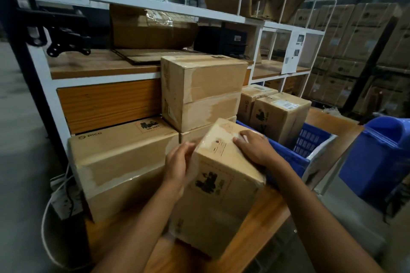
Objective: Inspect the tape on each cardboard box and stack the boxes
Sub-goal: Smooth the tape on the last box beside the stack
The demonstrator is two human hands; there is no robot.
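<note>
A small taped cardboard box (218,186) stands tilted on the wooden table (264,226) in front of me. My left hand (177,164) presses flat against its left side near the top edge. My right hand (253,147) lies on its top face, fingers spread over the tape. Behind it a large PICO box (124,162) sits on the table, with a taped box (199,93) stacked higher to its right. Two more boxes (279,115) stand in a blue crate (295,153) at the right.
A white metal shelf rack (99,77) with wooden boards rises behind the boxes, holding flattened cardboard. A blue plastic bin (379,159) stands at the far right. White cables and a power strip (64,199) hang at the left. Stacked cartons fill the right background.
</note>
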